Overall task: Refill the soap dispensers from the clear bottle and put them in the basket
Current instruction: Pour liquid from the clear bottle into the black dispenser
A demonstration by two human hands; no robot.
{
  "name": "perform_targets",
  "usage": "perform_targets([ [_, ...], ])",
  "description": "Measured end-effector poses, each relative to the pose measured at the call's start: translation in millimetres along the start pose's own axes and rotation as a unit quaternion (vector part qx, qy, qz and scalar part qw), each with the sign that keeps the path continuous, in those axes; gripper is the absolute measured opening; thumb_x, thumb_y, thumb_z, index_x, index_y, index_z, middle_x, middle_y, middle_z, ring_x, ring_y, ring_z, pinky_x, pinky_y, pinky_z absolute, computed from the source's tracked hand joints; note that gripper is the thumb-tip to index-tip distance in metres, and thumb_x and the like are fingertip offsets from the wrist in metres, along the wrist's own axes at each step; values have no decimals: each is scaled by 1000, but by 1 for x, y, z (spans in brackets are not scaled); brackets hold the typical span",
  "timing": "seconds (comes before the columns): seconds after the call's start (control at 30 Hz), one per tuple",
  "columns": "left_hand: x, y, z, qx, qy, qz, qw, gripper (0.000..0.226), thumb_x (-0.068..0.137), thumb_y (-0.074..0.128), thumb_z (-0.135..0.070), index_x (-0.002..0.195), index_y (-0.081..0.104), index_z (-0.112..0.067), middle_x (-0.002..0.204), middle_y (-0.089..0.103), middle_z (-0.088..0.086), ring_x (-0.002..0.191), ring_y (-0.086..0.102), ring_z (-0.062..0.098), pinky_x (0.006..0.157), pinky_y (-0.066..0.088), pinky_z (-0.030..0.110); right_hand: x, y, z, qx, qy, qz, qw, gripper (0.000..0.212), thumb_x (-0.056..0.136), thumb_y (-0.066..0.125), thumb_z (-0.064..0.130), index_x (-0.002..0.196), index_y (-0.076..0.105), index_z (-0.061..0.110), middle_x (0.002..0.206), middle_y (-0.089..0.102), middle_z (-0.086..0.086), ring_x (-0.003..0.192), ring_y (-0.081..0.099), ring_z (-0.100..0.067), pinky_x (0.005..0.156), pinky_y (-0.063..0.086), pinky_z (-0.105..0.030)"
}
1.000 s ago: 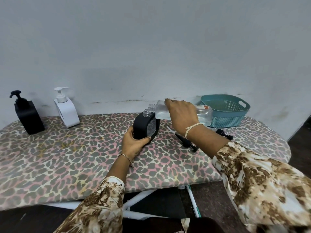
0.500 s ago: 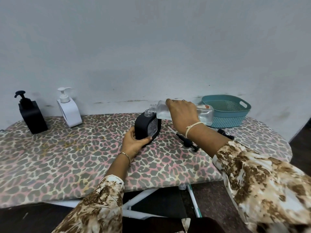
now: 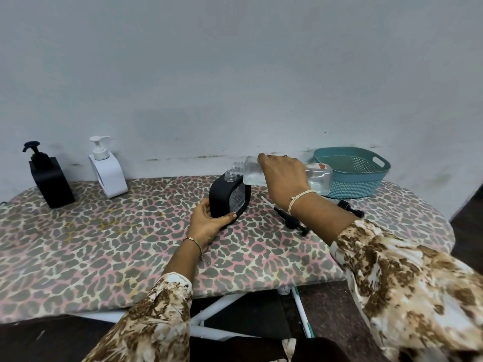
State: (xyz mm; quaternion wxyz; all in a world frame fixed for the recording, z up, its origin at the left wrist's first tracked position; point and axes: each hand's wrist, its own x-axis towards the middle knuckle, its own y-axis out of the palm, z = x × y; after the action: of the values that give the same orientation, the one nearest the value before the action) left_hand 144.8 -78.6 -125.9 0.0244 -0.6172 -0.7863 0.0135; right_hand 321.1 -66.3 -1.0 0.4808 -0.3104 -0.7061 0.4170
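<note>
Leopard-print padded surface (image 3: 104,244) is being used as the work area, with the teal perforated plastic basket (image 3: 355,186) being kept at its far right. Clear plastic bottle (image 3: 317,176) is being held near-horizontal by the right hand (image 3: 283,178), fingers wrapped over its middle. Its long axis is running right-to-left, mouth just up-right of the open neck. Black rounded plastic dispenser (image 3: 222,197) is being steadied upright mid-surface by the left hand (image 3: 206,226), clamped round its base. Black pump head (image 3: 290,220) is being left lying beside it.

Brown-and-cream mottled sleeves (image 3: 156,322), thin bracelet (image 3: 193,242) left, cream thread (image 3: 300,198) right.
</note>
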Motion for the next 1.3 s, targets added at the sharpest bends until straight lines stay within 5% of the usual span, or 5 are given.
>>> perform_targets([
  [1.3, 3, 1, 5, -19, -5, -10, 1000, 56, 64, 84, 3, 110, 56, -12, 113, 67, 8, 107, 65, 23, 97, 52, 41, 2, -2, 2, -20, -3, 9, 1000, 40, 81, 57, -3, 117, 48, 12, 110, 66, -5, 103, 63, -27, 68, 34, -31],
])
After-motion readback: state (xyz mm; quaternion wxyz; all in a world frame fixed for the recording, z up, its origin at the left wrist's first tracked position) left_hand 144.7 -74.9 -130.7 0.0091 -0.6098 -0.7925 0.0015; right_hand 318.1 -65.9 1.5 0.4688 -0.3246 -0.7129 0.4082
